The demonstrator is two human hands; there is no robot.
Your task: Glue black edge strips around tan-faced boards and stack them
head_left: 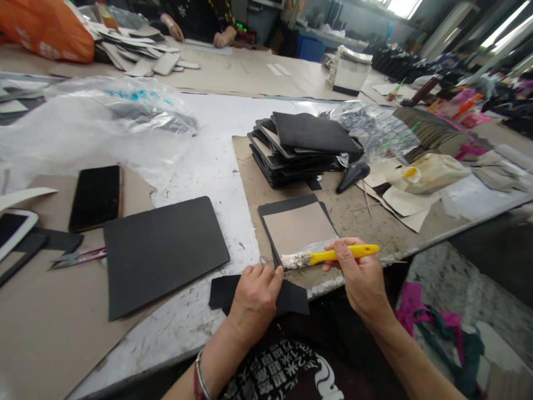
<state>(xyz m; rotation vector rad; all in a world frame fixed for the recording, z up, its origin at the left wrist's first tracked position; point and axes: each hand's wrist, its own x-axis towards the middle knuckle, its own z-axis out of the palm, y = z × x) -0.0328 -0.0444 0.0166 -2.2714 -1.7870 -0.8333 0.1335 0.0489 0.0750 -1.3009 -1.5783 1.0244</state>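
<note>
Just right of the frame's centre, a beige-faced black panel (pixel 295 222) is lying. Over its lower edge, a yellow-handled brush (pixel 320 256) is pinched by the right hand's (pixel 362 272) fingers. The left hand's (pixel 256 294) fingers are curled; their pinching cannot be told.

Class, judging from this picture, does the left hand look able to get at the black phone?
Probably yes: the black phone lies with its screen uncovered. The left hand would likely have to leave the panel's edge and cross the black board.
</note>
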